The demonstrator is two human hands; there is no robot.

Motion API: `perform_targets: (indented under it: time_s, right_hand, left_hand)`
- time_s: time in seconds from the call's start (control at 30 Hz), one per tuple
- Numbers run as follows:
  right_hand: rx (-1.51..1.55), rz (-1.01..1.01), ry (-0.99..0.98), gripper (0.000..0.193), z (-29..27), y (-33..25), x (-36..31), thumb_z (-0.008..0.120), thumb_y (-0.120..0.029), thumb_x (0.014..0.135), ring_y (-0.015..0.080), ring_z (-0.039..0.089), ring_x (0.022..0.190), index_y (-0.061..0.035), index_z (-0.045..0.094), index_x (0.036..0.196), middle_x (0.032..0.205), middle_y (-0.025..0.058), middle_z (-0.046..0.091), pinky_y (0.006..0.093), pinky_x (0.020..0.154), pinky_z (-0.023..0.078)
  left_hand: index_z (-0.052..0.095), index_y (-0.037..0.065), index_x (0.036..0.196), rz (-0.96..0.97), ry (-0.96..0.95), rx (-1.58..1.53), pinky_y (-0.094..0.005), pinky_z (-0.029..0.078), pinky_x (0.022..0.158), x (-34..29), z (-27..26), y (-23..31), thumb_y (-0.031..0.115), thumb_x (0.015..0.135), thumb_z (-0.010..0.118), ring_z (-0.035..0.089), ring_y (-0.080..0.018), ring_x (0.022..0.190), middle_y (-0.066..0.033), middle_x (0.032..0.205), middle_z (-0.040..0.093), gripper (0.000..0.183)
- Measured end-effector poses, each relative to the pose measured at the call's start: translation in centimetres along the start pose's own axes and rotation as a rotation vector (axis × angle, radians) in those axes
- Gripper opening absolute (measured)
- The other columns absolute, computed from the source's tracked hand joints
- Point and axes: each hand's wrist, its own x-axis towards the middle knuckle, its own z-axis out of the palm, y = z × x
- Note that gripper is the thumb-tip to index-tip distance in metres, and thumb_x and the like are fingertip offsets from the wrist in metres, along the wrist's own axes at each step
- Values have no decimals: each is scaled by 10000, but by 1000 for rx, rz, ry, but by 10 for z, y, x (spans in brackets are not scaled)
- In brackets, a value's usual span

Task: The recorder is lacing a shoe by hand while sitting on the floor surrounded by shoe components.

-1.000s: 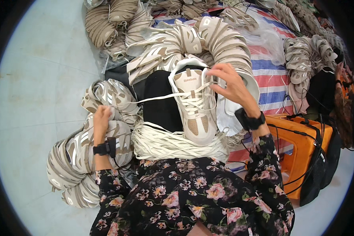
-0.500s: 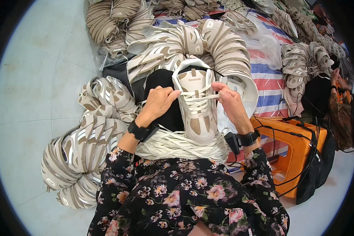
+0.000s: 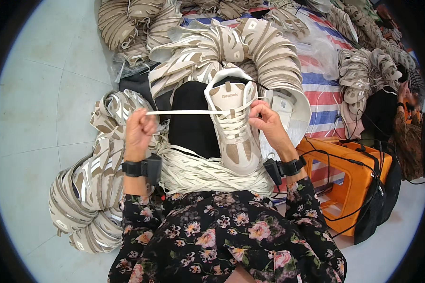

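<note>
A beige and white shoe upper (image 3: 232, 123) with tan mesh at its toe lies before me, toe toward my body. White shoelace crosses its tongue in several rows. My left hand (image 3: 140, 132), closed on one end of the shoelace (image 3: 182, 112), holds it stretched flat and taut out to the left. At the upper's right edge, my right hand (image 3: 269, 120) pinches the lace near the top eyelets, fingertips together. Below the toe, a thick bundle of loose white laces (image 3: 208, 174) lies across my lap. Black cloth (image 3: 190, 120) shows under the taut lace.
Nested stacks of matching uppers lie at the left (image 3: 92, 188) and beyond the shoe (image 3: 274, 56). To the right stands an orange plastic stool (image 3: 347, 179) with black cables and a black bag (image 3: 387, 198). Striped sheeting (image 3: 321, 96) spreads behind; another person's arm (image 3: 406, 122) shows far right.
My left hand has moved left, away from the upper, drawing the lace out into a long straight line. My right hand has shifted slightly and stays at the right edge.
</note>
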Motion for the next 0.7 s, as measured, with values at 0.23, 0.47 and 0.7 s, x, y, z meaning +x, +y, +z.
perform_targets:
  time_s: [0.23,0.47,0.7]
  right_hand:
    - [-781,-446,116,338,-5,-30,19,694,-101,675,243,450,1021,-66,584,993,1075,114,464,362,860,399]
    - [-1006,-547,-365,201,-17,-45,44,706,-174,681,316,407,1134,-36,595,777,1165,103,475,394,936,351]
    - [-850,-540,-240,117,-31,-25,39,678,-137,726,252,428,1093,-30,633,722,1118,55,521,357,915,353]
  left_hand:
    - [512,34,1003,215,-38,1041,-259,399,804,1,13,-14,109,838,547,517,-181,882,-63,925,545,185]
    - [548,53,971,996,-448,1393,-345,346,861,37,105,-47,157,775,612,519,-255,914,-84,895,568,231]
    - [559,76,842,868,-461,1396,-332,341,755,38,100,-61,169,775,616,514,-205,683,-29,654,533,127]
